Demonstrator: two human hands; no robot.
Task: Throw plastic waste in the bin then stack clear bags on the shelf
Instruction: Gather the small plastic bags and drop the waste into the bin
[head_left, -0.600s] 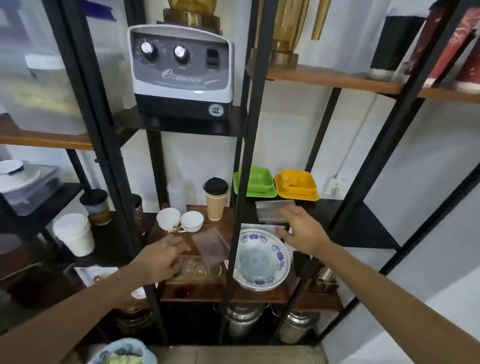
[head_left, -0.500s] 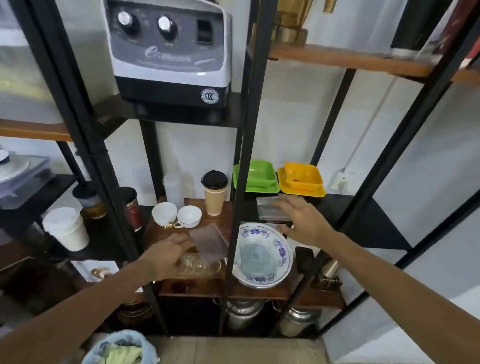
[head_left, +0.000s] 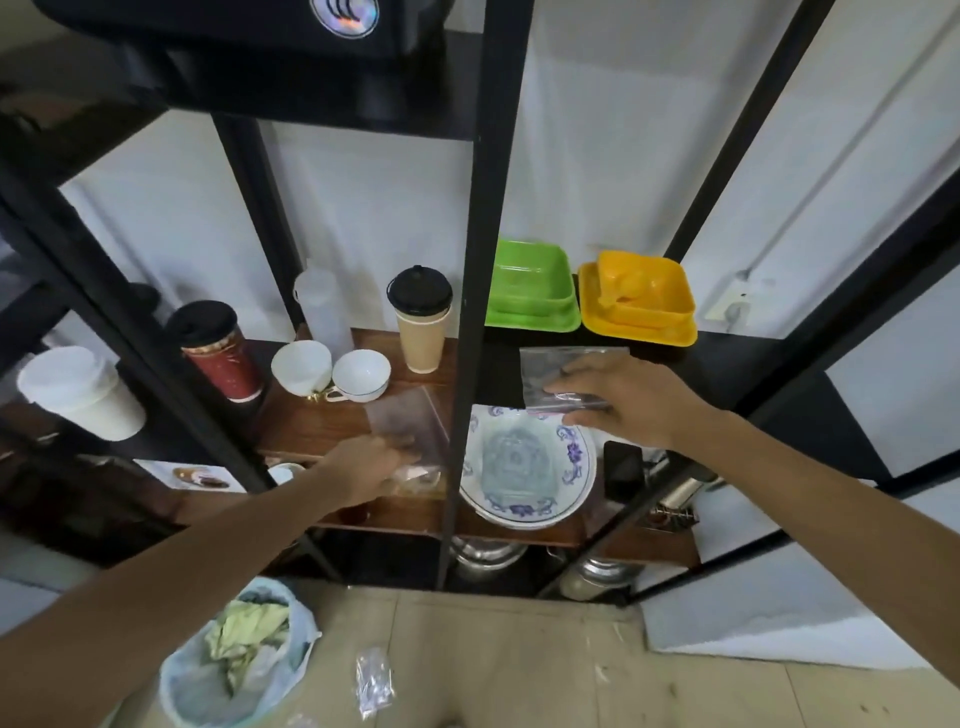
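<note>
On the near floor, a crumpled plastic scrap (head_left: 373, 680) lies beside the bin (head_left: 234, 660), whose thin liner holds wadded paper; this waste is not yet binned and, being light, may be overlooked or scuffed away. Farther in, the left hand (head_left: 363, 467) presses a limp, clear bag (head_left: 408, 423) on the wooden shelf (head_left: 322, 431), fingers flat; whether they pinch it cannot be told. The right hand (head_left: 628, 402) grips a second clear bag (head_left: 569, 376) above the glazed, patterned bowl (head_left: 530, 467). Slick film may slip or snag the black metal upright (head_left: 467, 338) between the hands. At the far edge, the lidded paper cup (head_left: 422, 319) may tip if brushed.
</note>
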